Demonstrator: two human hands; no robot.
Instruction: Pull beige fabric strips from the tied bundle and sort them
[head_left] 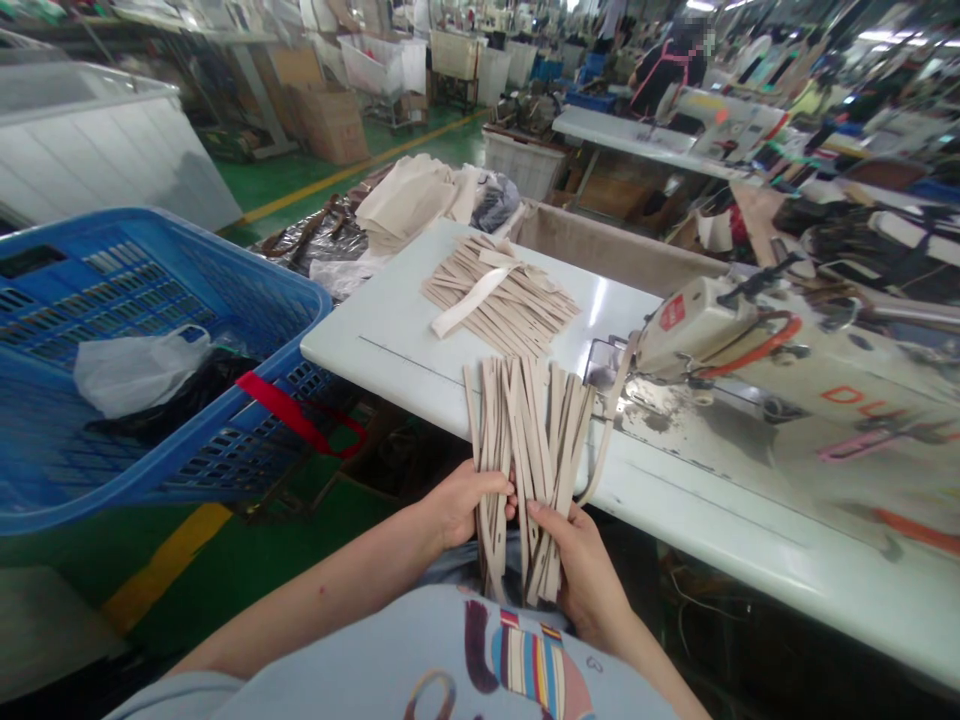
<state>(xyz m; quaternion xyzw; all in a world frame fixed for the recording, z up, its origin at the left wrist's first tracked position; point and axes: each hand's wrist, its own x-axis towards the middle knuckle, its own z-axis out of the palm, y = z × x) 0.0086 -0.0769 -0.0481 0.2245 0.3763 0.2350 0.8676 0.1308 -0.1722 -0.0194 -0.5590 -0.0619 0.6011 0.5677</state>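
Many thin beige strips (pixel 531 430) form a loose bundle at the table's front edge, their far ends fanned out over the white top. My left hand (pixel 474 503) is closed round the left part of the bundle, thumb across the strips. Round the right part, my right hand (pixel 574 550) is wrapped with its thumb on top. The near ends hang down in front of my shirt. Beyond the bundle lies a pile of similar strips (pixel 517 310), with a paler, wider strip (pixel 472 302) across it.
A sewing machine (pixel 817 370) stands on the right of the white table (pixel 382 335). At the left is a blue basket (pixel 300 300) holding plastic bags. Stacked beige pieces (pixel 412 195) lie behind the table, beside a fabric-lined trough (pixel 615 250).
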